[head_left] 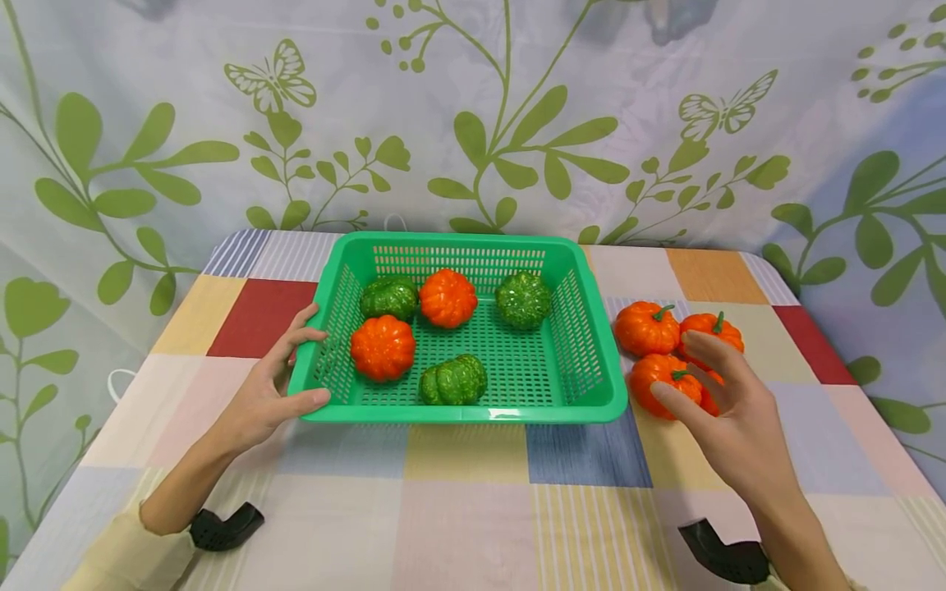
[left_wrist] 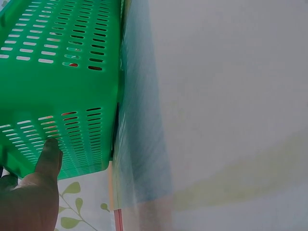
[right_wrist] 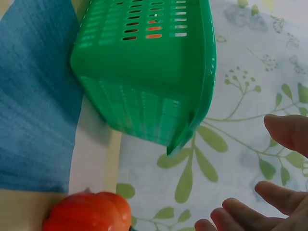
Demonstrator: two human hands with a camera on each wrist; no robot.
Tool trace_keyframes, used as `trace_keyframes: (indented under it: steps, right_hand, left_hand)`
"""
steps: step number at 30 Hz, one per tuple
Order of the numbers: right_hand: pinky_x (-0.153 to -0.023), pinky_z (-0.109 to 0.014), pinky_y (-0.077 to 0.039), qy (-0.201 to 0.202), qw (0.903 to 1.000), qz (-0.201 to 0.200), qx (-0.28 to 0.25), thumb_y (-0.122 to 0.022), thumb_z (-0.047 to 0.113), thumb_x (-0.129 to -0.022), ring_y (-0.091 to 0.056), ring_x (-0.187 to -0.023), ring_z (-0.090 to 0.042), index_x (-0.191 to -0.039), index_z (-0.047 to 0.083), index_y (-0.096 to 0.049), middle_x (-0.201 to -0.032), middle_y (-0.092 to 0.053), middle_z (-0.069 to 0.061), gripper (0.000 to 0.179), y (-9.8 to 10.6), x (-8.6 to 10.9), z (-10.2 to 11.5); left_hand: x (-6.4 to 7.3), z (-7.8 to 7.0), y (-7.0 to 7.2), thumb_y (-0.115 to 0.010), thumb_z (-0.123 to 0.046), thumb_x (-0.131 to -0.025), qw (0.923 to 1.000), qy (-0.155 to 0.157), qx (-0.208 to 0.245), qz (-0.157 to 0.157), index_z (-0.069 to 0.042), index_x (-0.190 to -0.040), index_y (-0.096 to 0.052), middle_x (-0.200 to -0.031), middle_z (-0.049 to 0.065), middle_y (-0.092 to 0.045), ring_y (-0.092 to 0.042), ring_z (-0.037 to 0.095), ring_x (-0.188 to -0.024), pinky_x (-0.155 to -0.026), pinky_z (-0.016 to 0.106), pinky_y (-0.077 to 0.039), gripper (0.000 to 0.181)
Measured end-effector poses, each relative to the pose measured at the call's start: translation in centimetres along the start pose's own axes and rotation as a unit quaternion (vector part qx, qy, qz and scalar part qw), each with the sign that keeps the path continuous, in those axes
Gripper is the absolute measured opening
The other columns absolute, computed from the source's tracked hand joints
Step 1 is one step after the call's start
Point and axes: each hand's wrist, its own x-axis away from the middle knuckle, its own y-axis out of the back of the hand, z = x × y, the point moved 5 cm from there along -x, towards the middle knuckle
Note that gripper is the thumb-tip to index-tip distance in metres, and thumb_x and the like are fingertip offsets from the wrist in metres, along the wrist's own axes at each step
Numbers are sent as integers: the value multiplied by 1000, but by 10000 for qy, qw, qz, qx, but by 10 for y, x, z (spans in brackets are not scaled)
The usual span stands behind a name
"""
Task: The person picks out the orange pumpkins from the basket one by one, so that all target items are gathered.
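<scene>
A green plastic basket [head_left: 473,413] with slotted walls stands on the table. Inside lie two small orange pumpkins [head_left: 382,348] and three speckled green pumpkins [head_left: 523,300]. My left hand [head_left: 259,398] is at the basket's left end, thumb by the front corner and extended fingers along the side. In the left wrist view, a straight digit touches the outer wall [left_wrist: 72,139]. My right hand [head_left: 739,414] hovers with spread fingers near several orange pumpkins [head_left: 646,328] to the right of the basket, partly hiding some. The right wrist view shows it apart from one pumpkin [right_wrist: 91,211].
A patchwork-patterned cloth [head_left: 458,525] covers the table. Behind it hangs a pale curtain [head_left: 443,98] with green leaves and butterflies. Black curved pieces [head_left: 225,527] sit at both wrists. A thin white loop [head_left: 118,384] shows by the left table edge.
</scene>
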Motion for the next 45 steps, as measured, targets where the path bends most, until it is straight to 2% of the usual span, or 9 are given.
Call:
trace_keyframes:
  steps: [8, 15, 18, 22, 28, 31, 36, 42, 45]
  right_hand:
    - [-95, -11, -40, 91, 9987, 509, -20, -73, 1, -87, -50, -119, -7, -137, 1, -52, -131, -54, -2, 54, -18, -8, 16]
    - [-97, -16, -42, 431, 9946, 941, -119, -73, 3, -88, -55, -119, -24, -135, 3, -55, -131, -57, -10, 51, -39, -18, 39]
    - [-101, -32, -43, 453, 9920, 1179, -37, -73, 10, -89, -55, -121, -32, -135, 8, -56, -134, -57, -6, 49, -50, -21, 48]
    - [-100, -51, -40, 633, 9875, 1438, -146, -72, 13, -90, -53, -123, -31, -135, 9, -57, -137, -55, -3, 47, -66, -25, 58]
    - [-98, -47, -43, 724, 9807, 1799, -230, -75, 19, -89, -52, -122, -23, -134, 9, -57, -134, -56, -1, 49, -93, -34, 75]
    - [-101, -45, -44, 501, 9740, 2134, -580, -73, 19, -91, -51, -123, -20, -134, 9, -57, -134, -57, -2, 48, -108, -37, 81]
    - [-105, -43, -41, 348, 9560, 2596, -1319, -70, 13, -92, -50, -125, -20, -135, 4, -55, -135, -56, -7, 46, -134, -35, 95]
    - [-106, -43, -39, 315, 9470, 2895, -1354, -71, 19, -92, -47, -125, -16, -135, 10, -56, -136, -54, 0, 47, -169, -34, 106]
    - [-105, -40, -40, 236, 9414, 3114, -1273, -70, 22, -92, -48, -126, -18, -134, 10, -56, -137, -54, -1, 46, -187, -35, 110]
  left_hand:
    - [-1, 1, -1, -60, 13, -85, 10000, 41, 1, 4, 3, -135, -40, -164, 2, -5, -16, 24, -139, -93, 20, -47, 54]
    - [-2, 2, -2, -60, 12, -85, 10000, 48, -19, 3, 3, -136, -41, -164, 2, -6, -16, 24, -141, -94, 20, -46, 55]
    - [-2, 2, -2, -60, 12, -85, 10000, 61, -32, -8, 3, -136, -41, -164, 2, -6, -16, 24, -140, -94, 20, -47, 55]
    - [-2, 1, -1, -61, 11, -85, 10000, 64, -60, -10, 3, -136, -40, -164, 2, -6, -17, 24, -140, -93, 21, -48, 56]
    - [-1, 1, 0, -60, 11, -85, 9999, 91, -95, -38, 3, -136, -40, -164, 2, -6, -19, 24, -139, -92, 20, -48, 56]
    - [0, 1, 0, -60, 11, -85, 9999, 93, -113, -64, 3, -136, -41, -164, 2, -6, -19, 23, -138, -92, 20, -48, 55]
    - [-1, 2, 0, -60, 11, -85, 9999, 63, -108, -69, 4, -135, -40, -164, 3, -6, -19, 24, -139, -92, 20, -48, 55]
    - [-1, 2, 1, -61, 10, -85, 9998, 66, -150, -87, 4, -135, -40, -164, 2, -7, -18, 25, -139, -93, 19, -47, 55]
    - [0, 2, 1, -61, 10, -85, 9998, 98, -179, -85, 4, -135, -40, -164, 2, -6, -18, 26, -139, -92, 20, -47, 55]
